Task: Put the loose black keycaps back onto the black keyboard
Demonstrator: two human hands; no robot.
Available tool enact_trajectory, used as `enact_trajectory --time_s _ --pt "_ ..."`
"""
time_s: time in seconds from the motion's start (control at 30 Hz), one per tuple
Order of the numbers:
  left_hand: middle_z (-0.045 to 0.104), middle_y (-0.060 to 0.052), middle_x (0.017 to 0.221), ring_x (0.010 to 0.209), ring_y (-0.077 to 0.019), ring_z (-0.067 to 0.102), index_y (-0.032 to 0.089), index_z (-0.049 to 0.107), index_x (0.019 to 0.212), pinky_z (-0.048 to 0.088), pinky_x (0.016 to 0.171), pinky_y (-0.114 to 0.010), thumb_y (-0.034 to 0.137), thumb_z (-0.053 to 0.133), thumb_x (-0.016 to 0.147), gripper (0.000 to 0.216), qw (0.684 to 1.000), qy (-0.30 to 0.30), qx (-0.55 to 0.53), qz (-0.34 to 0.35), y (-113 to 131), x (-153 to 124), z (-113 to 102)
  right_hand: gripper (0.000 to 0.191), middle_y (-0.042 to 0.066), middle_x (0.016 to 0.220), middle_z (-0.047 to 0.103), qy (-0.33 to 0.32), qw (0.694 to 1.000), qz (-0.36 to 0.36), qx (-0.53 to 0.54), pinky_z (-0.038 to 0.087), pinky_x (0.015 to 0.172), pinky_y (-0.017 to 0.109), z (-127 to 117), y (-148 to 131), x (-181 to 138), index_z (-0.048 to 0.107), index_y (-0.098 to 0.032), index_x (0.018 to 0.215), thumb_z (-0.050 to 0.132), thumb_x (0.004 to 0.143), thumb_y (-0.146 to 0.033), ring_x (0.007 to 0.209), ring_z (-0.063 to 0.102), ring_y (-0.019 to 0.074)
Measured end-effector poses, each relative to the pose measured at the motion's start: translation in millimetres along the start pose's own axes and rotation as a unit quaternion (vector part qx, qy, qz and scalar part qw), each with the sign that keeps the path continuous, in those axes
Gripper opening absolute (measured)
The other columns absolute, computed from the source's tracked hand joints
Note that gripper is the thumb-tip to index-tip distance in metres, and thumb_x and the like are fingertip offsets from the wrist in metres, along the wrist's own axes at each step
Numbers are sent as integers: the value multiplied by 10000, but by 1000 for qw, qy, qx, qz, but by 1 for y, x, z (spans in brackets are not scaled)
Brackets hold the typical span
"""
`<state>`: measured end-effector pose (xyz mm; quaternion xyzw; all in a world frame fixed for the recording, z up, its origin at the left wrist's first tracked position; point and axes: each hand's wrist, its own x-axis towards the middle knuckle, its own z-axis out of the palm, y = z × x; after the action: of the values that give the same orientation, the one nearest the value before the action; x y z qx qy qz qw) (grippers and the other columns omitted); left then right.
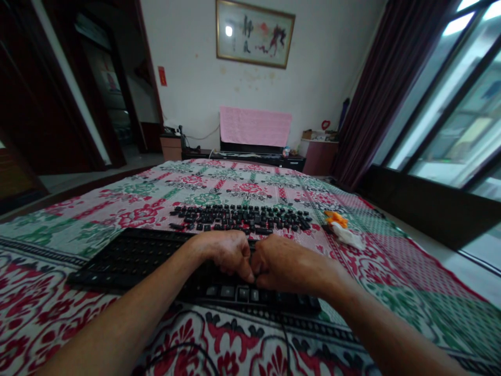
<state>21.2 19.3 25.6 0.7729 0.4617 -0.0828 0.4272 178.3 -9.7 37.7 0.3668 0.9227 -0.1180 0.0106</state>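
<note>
A black keyboard (135,256) lies on a patterned bedspread, many of its key positions bare of caps on the left part. Both of my hands meet over its right part. My left hand (230,253) has its fingers curled, with thumb and forefinger pinched low against the keys. Pressed close beside it, my right hand (282,263) is also closed, fingertips at the same spot. Whatever sits between the fingertips is too small and dark to make out. Beyond the keyboard, loose black keycaps (242,215) are spread in rough rows.
An orange cloth (335,219) and a crumpled white tissue (347,236) lie right of the keycaps. A black cable (183,344) curls across the bedspread (246,188) in front. A low cabinet (293,162) stands at the far wall, windows to the right.
</note>
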Motion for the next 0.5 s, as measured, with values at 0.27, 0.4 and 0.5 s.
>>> enact_trajectory --time_s 0.27,0.4,0.5 --pt "473 32 450 423 -76 418 146 591 620 320 393 -179 475 617 491 355 1000 1 -6 -1 -3 2 0 225 -22 571 558 -42 994 -54 90 277 442 171 2 19 4 642 -145 720 482 689 -301 479 425 52" --pt "484 30 464 420 -82 426 154 585 626 327 385 -188 512 601 495 382 1000 -9 -11 9 -8 5 -1 272 -40 515 488 -49 992 -45 104 247 413 166 2 22 6 640 -134 692 466 703 -343 450 362 40" --pt "488 29 469 416 -84 427 157 577 621 325 377 -190 514 594 504 376 1000 -7 -12 12 -11 8 -1 275 -35 529 510 -61 992 -37 109 261 417 166 3 23 4 642 -142 704 476 694 -360 454 377 43"
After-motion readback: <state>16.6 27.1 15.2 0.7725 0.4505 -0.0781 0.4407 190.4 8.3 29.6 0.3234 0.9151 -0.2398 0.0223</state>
